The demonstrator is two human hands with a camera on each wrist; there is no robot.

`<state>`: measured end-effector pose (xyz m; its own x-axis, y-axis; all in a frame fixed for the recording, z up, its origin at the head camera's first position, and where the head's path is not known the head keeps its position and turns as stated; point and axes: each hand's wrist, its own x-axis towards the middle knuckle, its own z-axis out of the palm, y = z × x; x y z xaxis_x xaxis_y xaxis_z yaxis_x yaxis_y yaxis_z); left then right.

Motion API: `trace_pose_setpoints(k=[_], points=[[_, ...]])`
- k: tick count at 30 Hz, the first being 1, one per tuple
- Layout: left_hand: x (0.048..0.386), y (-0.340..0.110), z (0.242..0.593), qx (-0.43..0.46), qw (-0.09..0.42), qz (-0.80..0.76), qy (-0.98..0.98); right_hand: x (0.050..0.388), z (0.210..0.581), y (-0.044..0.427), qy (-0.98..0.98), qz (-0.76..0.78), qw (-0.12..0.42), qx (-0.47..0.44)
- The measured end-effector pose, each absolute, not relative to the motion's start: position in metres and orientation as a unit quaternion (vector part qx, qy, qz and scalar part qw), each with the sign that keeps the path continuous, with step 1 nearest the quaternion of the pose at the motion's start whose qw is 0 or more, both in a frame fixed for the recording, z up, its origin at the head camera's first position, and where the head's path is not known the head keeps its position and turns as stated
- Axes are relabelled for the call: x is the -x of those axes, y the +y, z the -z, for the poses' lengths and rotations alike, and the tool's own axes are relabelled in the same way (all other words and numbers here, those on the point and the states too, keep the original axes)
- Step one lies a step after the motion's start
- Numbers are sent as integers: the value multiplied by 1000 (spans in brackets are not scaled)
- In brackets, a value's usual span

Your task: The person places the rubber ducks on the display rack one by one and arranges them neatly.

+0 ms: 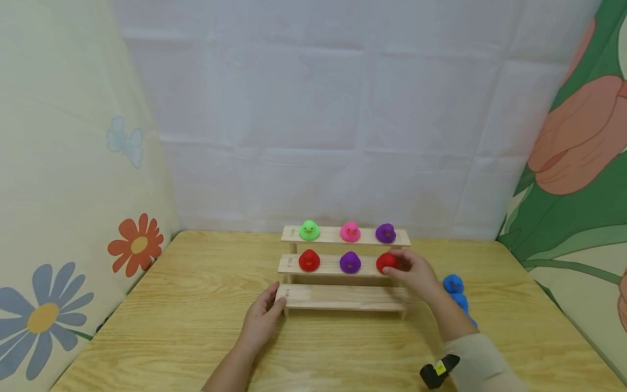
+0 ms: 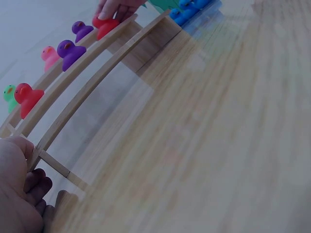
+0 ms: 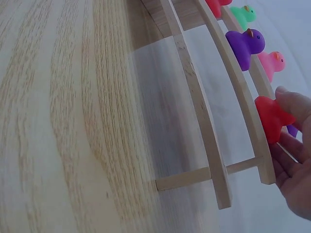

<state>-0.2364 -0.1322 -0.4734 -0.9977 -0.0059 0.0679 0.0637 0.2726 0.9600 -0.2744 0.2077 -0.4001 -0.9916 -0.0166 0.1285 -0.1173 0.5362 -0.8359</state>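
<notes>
A three-step wooden display stand (image 1: 343, 297) holds rubber ducks on its upper two steps. My right hand (image 1: 414, 272) pinches a red rubber duck (image 3: 268, 119) at the right end of the middle step, thumb on one side and fingers on the other. My left hand (image 1: 262, 318) grips the left end of the lowest step, its fingers curled by the edge in the left wrist view. Left of the held duck on that middle step sit a purple duck (image 1: 350, 263) and another red duck (image 1: 309, 261). Along the top step are green (image 1: 309, 231), pink (image 1: 350, 232) and purple (image 1: 386, 233) ducks.
Several blue ducks (image 1: 453, 283) stand in a row on the wood-grain table (image 1: 171, 326), right of the stand, partly hidden by my right forearm. A white cloth (image 1: 313, 109) hangs behind, with flower-printed cloths at both sides. A black strap piece (image 1: 439, 371) is at my right sleeve.
</notes>
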Motion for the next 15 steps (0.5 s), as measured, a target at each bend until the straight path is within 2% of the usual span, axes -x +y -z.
trace_pose_setpoints(k=[15], points=[[236,-131,473,14,33,598,-800,274,401,208,-879,-473,55,-39]])
